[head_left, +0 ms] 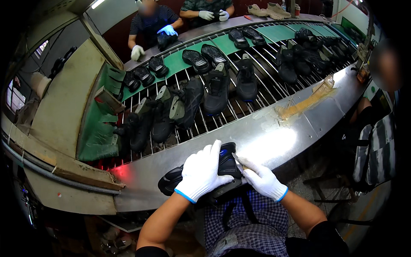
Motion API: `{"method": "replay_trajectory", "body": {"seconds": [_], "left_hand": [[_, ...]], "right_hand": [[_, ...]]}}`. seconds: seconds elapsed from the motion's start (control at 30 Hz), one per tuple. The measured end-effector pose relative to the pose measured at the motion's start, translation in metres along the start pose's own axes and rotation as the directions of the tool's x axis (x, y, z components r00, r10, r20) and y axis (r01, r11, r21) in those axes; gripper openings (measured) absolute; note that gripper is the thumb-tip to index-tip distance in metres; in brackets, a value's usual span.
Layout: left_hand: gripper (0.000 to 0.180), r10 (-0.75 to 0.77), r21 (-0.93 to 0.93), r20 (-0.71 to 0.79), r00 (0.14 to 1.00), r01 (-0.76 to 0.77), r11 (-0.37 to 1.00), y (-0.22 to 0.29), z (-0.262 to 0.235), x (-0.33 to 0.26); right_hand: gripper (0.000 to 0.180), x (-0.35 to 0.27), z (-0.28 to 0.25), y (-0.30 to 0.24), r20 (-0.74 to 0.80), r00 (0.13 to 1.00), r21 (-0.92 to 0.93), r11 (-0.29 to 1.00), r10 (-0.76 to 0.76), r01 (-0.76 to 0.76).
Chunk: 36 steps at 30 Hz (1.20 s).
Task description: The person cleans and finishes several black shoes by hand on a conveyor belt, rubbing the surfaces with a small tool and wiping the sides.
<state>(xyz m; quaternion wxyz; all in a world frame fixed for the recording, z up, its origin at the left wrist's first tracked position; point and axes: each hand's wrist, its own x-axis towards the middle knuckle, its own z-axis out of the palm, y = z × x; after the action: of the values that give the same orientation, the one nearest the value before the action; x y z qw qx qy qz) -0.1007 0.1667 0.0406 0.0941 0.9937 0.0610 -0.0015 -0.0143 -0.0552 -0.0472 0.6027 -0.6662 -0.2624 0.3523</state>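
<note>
My left hand [202, 172], in a white glove with a blue cuff, grips a black shoe [228, 162] at the near edge of the metal worktop. Its fingers point away from me over the shoe, with the thumb across the near side. A blue patch shows near the shoe's far end. Another black shoe part [169, 180] pokes out left of the glove; whether it belongs to a second shoe I cannot tell. My right hand [262, 179], gloved alike, is closed on a thin, narrow tool [237, 162] whose tip meets the shoe's right edge. The tool's exact kind is unclear.
Beyond the metal worktop [192, 150], black shoes [216, 92] stand on a conveyor of metal rods. Black soles [196, 61] lie on its green far strip. Two gloved people work across it. Yellowed tape [306, 103] covers part of the worktop at right. A green-lined housing [96, 124] stands left.
</note>
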Motion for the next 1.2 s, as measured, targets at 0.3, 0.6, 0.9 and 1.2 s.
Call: {"method": "replay_trajectory", "body": {"seconds": [0.3,0.6,0.9,1.2], "left_hand": [[0.114,0.064,-0.011,0.02,0.998,-0.064,0.998,-0.004,-0.001,0.012],[0.118,-0.113,0.009,0.076,0.991,0.113,0.994,0.011,0.001,0.012],[0.114,-0.075,-0.045,0.036,0.997,0.077,0.996,0.003,0.003,0.009],[0.115,0.096,-0.054,0.078,0.992,-0.092,0.994,-0.006,-0.001,0.007]], "right_hand": [[0.051,-0.002,0.014,-0.058,0.098,0.993,-0.493,0.863,-0.065,0.105],[0.046,0.007,0.016,-0.073,0.027,0.998,-0.749,0.66,-0.055,0.056],[0.049,0.003,0.019,-0.046,-0.02,0.998,-0.506,0.861,-0.064,0.045],[0.08,0.062,-0.035,-0.036,0.031,0.984,-0.431,0.89,0.177,-0.147]]}}
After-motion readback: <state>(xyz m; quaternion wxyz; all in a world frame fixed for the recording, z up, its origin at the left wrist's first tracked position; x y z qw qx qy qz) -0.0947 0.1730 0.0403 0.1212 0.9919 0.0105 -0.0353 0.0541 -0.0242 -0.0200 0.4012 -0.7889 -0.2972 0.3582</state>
